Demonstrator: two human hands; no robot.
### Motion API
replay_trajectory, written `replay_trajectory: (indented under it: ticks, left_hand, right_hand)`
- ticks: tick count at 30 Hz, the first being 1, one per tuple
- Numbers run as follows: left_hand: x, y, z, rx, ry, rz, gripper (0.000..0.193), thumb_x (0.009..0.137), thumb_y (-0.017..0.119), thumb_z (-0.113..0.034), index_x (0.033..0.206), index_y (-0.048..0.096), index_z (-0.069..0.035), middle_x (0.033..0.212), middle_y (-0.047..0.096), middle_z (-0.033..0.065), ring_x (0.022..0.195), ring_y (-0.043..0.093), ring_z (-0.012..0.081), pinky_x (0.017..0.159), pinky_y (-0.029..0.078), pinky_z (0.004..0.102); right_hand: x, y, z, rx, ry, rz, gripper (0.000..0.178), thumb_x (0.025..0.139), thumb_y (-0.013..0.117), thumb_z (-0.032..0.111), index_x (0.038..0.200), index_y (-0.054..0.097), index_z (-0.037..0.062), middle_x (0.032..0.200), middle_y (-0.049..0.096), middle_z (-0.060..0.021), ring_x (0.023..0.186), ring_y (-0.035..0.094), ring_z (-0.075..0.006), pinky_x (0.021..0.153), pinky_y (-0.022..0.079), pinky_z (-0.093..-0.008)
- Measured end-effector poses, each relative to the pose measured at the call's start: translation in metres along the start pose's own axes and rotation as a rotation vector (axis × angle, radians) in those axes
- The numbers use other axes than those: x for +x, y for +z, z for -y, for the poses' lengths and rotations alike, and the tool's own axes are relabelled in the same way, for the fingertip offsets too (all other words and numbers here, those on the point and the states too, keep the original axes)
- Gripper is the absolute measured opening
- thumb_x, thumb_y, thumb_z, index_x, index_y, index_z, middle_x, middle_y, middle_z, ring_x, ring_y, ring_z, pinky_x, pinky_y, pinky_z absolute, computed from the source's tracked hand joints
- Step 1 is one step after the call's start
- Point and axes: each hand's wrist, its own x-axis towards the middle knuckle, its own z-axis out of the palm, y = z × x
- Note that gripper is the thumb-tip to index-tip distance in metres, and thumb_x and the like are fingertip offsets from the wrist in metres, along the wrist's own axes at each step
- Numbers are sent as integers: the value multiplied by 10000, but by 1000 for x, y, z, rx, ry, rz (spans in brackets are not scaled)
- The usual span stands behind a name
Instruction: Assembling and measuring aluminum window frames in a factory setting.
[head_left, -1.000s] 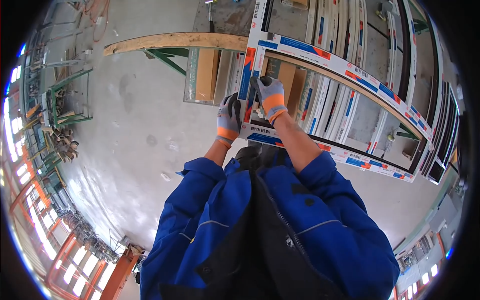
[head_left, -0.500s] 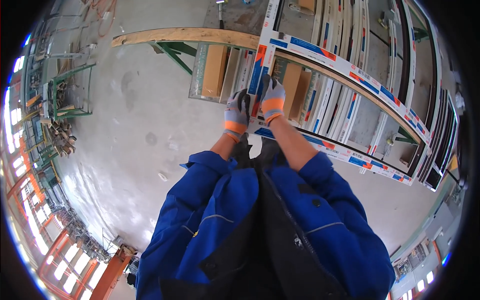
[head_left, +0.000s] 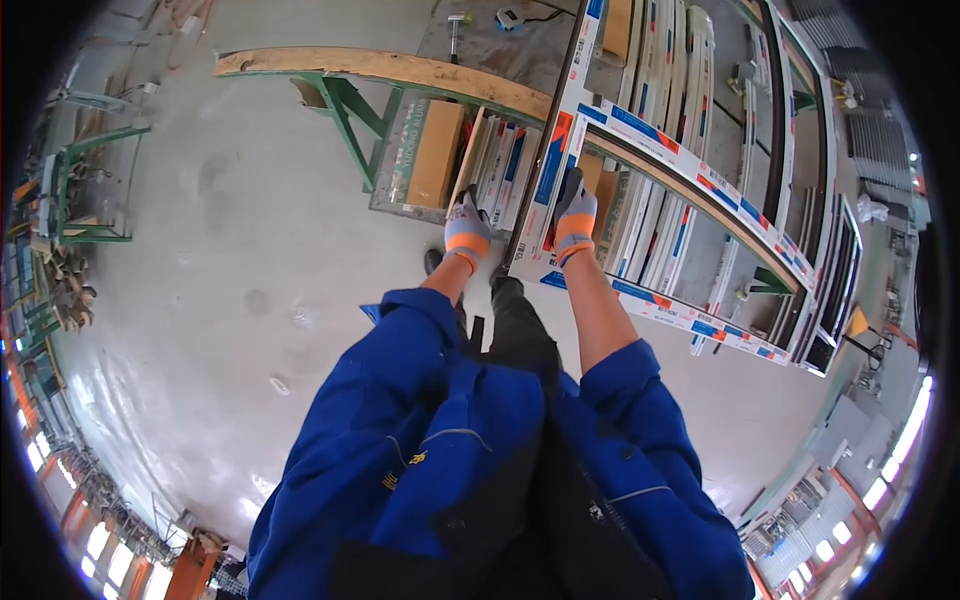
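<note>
A large white window frame [head_left: 548, 205], covered in blue, red and white protective film with dark edges, lies across wooden-topped green supports on the right. My right hand [head_left: 575, 215], in a grey and orange glove, is closed around the inner edge of its left-hand member; the fingertips are partly hidden. To the left of that member, apart from it, hovers my left hand [head_left: 467, 228] in a matching glove. Its thumb and fingers are spread and nothing shows in them. Below it, white profiles [head_left: 497, 165] stand in a row on a low shelf.
A wooden beam [head_left: 370, 65] on green legs stretches to the left. Beyond it, a hammer [head_left: 454, 35] and a blue-grey tape measure [head_left: 510, 18] rest on a grey surface. A cardboard box [head_left: 435, 153] sits on the low shelf [head_left: 402, 203]. More frames [head_left: 838, 285] are at the right.
My left hand has come off the window frame and now sits apart to its left. My right hand remains on the frame's inner edge. The view has shifted, and more of the shelf shows.
</note>
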Motion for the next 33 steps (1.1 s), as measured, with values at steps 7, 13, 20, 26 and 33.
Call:
replay_trajectory:
  ticks: [7,13,20,26,33]
  left_hand:
    - [46,41,41,216,23,163,635,853,602,-302,1400,419,-37,1273,580,204,1090,624,322,905,518,417]
    - [55,31,50,318,106,222,483,858,565,-261,1287,540,-41,1169,640,186,1028,657,310,871,533,412]
    - [17,-49,9,-300,-211,272,334,828,596,-321,1017,668,-55,1014,683,215,992,643,383,840,512,454]
    - [-72,-112,8,-762,43,322,461,841,658,-197,1257,550,-31,1112,644,229,1005,627,396,858,504,450]
    - [-78,-130,-7,-435,248,389,461,863,647,-200,1280,538,-35,1144,635,227,1062,605,389,889,486,468]
  right_hand:
    - [-8,-9,27,-478,-279,-29,335,887,655,354,945,703,28,873,702,-203,816,677,-373,731,520,-414]
    - [-31,-29,96,-812,-120,205,328,801,733,344,866,704,24,758,706,-151,707,688,-313,677,524,-380]
    - [-58,-34,65,-380,-108,263,219,859,687,210,915,686,-2,699,682,-122,641,663,-292,622,501,-381]
    - [-81,-8,3,-449,-367,228,178,902,632,184,979,658,25,718,645,-127,648,630,-336,605,479,-432]
    - [-105,32,18,313,209,414,319,903,666,258,1099,571,25,833,680,-167,728,650,-388,635,517,-422]
